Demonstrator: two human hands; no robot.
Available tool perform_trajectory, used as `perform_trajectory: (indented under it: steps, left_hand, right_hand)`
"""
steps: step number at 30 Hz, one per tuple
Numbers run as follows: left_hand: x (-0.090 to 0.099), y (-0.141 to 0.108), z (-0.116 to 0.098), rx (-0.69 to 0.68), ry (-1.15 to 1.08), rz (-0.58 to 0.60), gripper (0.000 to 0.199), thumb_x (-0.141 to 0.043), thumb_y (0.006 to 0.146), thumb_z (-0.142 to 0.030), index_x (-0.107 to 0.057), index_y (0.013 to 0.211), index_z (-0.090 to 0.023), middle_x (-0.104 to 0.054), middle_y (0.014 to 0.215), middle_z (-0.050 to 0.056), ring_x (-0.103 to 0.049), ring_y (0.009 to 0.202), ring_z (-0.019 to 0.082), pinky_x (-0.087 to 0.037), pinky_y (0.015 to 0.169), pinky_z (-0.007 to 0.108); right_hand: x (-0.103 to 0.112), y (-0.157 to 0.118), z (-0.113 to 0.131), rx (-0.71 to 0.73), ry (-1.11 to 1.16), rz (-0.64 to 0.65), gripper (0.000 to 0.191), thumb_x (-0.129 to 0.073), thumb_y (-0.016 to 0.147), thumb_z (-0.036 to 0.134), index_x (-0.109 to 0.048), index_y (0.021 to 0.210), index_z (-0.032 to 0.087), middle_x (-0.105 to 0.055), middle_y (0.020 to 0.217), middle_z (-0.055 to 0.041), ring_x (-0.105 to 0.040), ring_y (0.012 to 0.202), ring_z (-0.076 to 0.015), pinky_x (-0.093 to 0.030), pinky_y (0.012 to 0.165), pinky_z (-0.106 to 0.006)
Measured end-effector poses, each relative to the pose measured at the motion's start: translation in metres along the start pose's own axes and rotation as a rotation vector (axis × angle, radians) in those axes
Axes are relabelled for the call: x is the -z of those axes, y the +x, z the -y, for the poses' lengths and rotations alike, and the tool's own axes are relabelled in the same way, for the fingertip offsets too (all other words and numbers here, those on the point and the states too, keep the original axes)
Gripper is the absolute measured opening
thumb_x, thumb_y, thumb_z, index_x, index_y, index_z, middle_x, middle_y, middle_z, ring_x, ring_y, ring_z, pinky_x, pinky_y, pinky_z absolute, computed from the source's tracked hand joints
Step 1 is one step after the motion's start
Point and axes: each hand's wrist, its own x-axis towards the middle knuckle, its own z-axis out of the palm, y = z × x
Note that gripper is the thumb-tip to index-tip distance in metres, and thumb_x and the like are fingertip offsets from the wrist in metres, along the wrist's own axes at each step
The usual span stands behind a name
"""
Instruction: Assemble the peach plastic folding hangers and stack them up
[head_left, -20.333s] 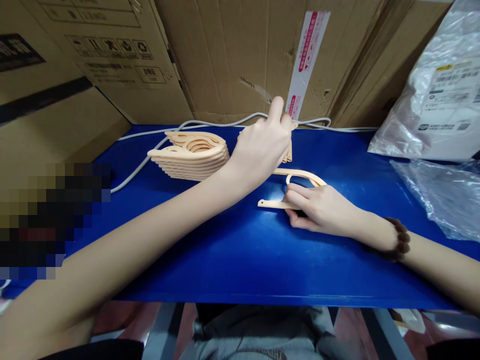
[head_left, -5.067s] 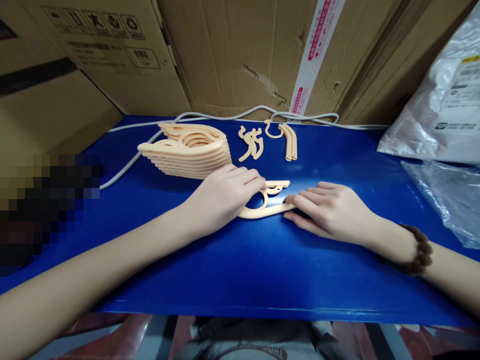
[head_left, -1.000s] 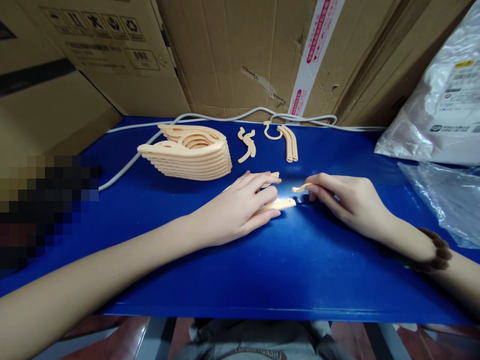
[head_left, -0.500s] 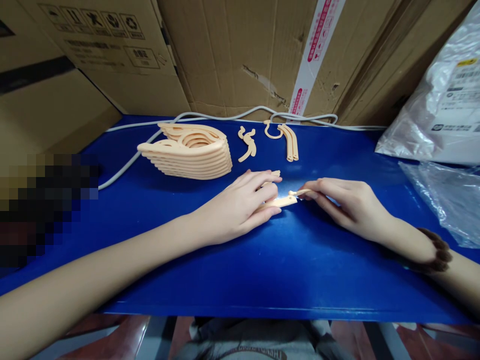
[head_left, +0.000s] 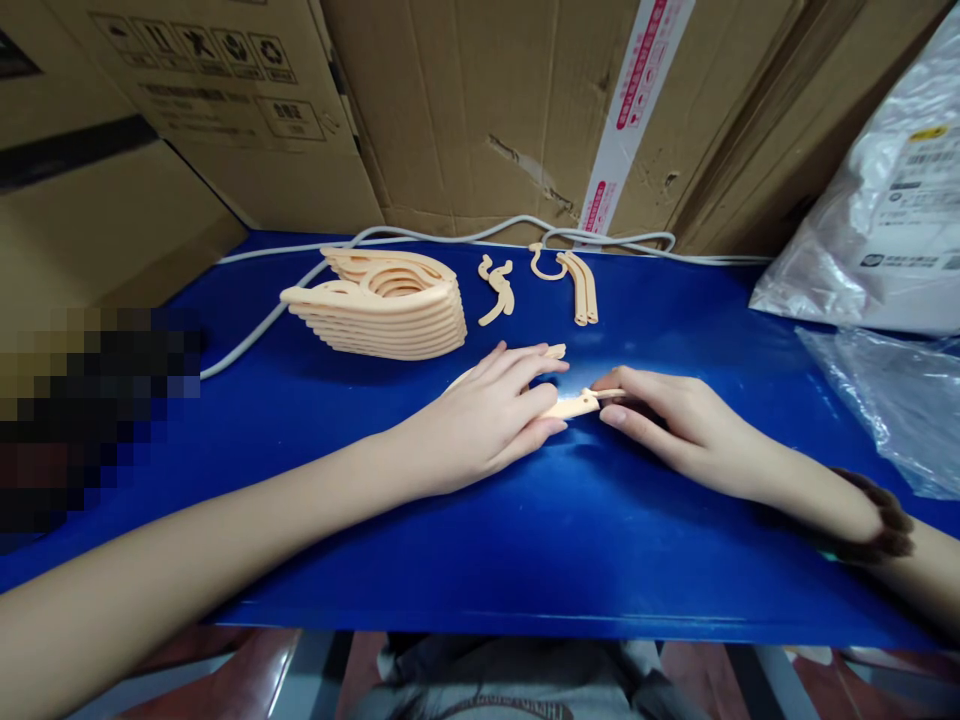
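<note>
From afar I'm seeing cardboard boxes [head_left: 465, 120] lining the back of the blue table [head_left: 480, 560], contents hidden; labelled plastic bag [head_left: 885, 190] sitting right, contents unclear. Cable [head_left: 262, 329] running behind 1 beige stack [head_left: 386, 338] and loose parts [head_left: 501, 290]. Near centre, left hand [head_left: 491, 415] is gripping, partly covering, a beige frame [head_left: 571, 408]; right hand [head_left: 671, 420] is pinching a thin strip [head_left: 613, 393] at its end.

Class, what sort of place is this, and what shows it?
Probably a workshop or packing area: a stack of matching cream parts on a blue table, with cardboard boxes behind.
</note>
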Motion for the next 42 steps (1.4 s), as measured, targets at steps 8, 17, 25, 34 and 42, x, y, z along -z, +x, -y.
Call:
perform_trajectory:
  steps: [8,17,25,34,42]
  left_hand:
    - [-0.0044,0.0002,-0.0029,-0.054,0.001,-0.038,0.024,-0.039,0.102,-0.031,-0.057,0.103,-0.015,-0.049,0.142,0.015,-0.033,0.143,0.03,-0.027,0.117,0.057]
    - [-0.0053,0.0008,-0.0025,-0.027,0.023,-0.06,0.026,-0.038,0.103,-0.033,-0.057,0.106,-0.016,-0.047,0.144,0.014,-0.029,0.145,0.03,-0.024,0.119,0.058]
    - [-0.0051,0.0012,-0.0033,-0.021,0.028,-0.043,0.027,-0.036,0.103,-0.034,-0.056,0.102,-0.016,-0.046,0.145,0.013,-0.028,0.145,0.031,-0.024,0.118,0.059]
    - [-0.0036,0.0015,0.0003,-0.02,-0.001,-0.066,0.024,-0.037,0.103,-0.032,-0.055,0.105,-0.017,-0.047,0.144,0.014,-0.03,0.144,0.03,-0.025,0.118,0.059]
    - [-0.0059,0.0019,-0.0007,-0.045,0.03,-0.055,0.025,-0.037,0.103,-0.032,-0.056,0.101,-0.017,-0.047,0.144,0.014,-0.029,0.144,0.03,-0.024,0.118,0.06]
  right_hand:
    - [0.0008,0.0016,0.0079,-0.029,0.136,0.028,0.029,-0.049,0.098,0.04,-0.069,0.109,0.021,-0.073,0.103,-0.0031,-0.067,0.087,-0.0177,-0.047,0.076,-0.027]
    - [0.0007,0.0004,0.0033,-0.132,0.179,-0.03,0.03,-0.056,0.093,0.046,-0.073,0.1,0.022,-0.072,0.085,-0.0001,-0.064,0.081,-0.018,-0.047,0.068,-0.025]
    - [0.003,0.0017,0.0062,-0.108,0.158,0.005,0.034,-0.052,0.096,0.046,-0.07,0.088,0.018,-0.062,0.066,0.0013,-0.052,0.059,-0.0125,-0.039,0.056,-0.023]
    - [0.0007,0.0021,0.0034,-0.062,0.101,0.029,0.03,-0.047,0.099,0.042,-0.058,0.082,0.02,-0.057,0.068,0.0025,-0.048,0.058,-0.0119,-0.037,0.057,-0.024]
    - [-0.0022,0.0018,0.0074,-0.058,0.009,0.044,0.032,-0.04,0.101,0.046,-0.055,0.089,0.02,-0.061,0.073,-0.0001,-0.051,0.059,-0.0134,-0.035,0.056,-0.025]
